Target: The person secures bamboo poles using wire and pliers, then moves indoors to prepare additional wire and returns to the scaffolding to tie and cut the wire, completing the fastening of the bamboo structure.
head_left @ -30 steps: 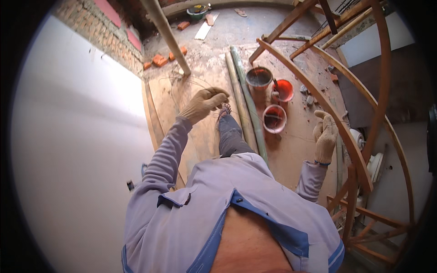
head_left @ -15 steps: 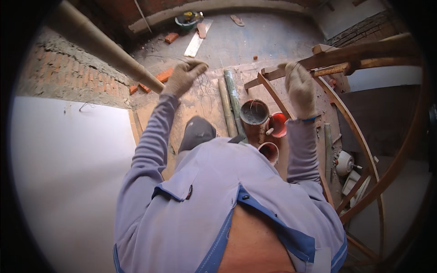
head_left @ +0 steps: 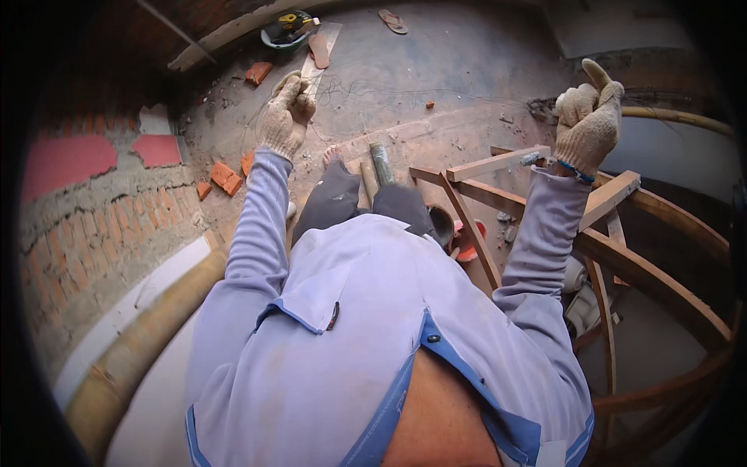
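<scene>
Both my hands wear off-white knit gloves and are raised far apart. My left hand [head_left: 286, 117] is closed, its fingers pinched on a thin dark wire [head_left: 336, 88] that hangs in loose loops beside it. Faint strands of that wire stretch across above the floor toward my right hand [head_left: 589, 117]. This hand has its fingers curled in on the wire's other end, with one finger pointing up. The exact grip there is hard to see. A blue band [head_left: 576, 173] circles my right wrist, just above the wooden frame [head_left: 498, 163].
Wooden frame pieces and curved timbers [head_left: 661, 292] fill the right side. A thick bamboo pole [head_left: 144, 350] leans at lower left by the brick wall [head_left: 101, 249]. Broken bricks [head_left: 226, 178], a basin of tools [head_left: 288, 33], sandals [head_left: 393, 22], a red bucket [head_left: 468, 241] and bamboo lengths [head_left: 381, 163] lie around.
My hands have moved farther apart, the right one outward and up, with the wire now spread between them. The view has shifted and my legs have come forward over the buckets.
</scene>
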A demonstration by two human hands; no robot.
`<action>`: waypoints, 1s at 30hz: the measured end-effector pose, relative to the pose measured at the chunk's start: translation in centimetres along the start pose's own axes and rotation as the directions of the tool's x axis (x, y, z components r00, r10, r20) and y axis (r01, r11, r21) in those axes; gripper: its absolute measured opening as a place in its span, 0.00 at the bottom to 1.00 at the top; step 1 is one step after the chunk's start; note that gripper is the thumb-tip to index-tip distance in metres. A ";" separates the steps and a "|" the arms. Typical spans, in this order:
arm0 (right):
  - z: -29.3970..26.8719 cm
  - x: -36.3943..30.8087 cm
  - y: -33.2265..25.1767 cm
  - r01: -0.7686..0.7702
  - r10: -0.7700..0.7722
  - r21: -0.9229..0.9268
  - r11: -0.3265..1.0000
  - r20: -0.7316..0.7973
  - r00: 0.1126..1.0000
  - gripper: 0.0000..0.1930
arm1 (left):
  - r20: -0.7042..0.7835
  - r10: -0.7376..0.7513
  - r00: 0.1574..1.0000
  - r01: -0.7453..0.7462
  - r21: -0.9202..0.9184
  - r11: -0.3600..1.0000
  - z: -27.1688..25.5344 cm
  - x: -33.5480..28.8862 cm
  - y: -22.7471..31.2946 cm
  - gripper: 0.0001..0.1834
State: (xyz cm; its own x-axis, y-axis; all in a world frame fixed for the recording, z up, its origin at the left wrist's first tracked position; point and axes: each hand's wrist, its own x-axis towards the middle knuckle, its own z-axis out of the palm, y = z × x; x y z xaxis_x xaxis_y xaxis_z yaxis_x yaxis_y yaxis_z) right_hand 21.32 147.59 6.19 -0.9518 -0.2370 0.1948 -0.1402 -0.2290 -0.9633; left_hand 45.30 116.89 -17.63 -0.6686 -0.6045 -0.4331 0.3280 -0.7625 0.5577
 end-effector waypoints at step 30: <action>-2.7 58.2 23.0 -0.341 0.320 -0.015 0.940 0.387 0.865 0.30 | 0.019 -0.424 0.905 0.027 0.994 0.104 24.7 27.8 -10.9 0.31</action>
State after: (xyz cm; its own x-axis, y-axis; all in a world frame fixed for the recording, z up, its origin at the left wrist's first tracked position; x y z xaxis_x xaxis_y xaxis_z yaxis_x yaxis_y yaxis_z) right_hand -37.99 131.09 -5.11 -0.7622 -0.6437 -0.0680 0.1883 -0.1199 -0.9748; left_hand 6.67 114.12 -18.21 -0.7575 -0.2193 -0.6149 -0.6477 0.1339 0.7501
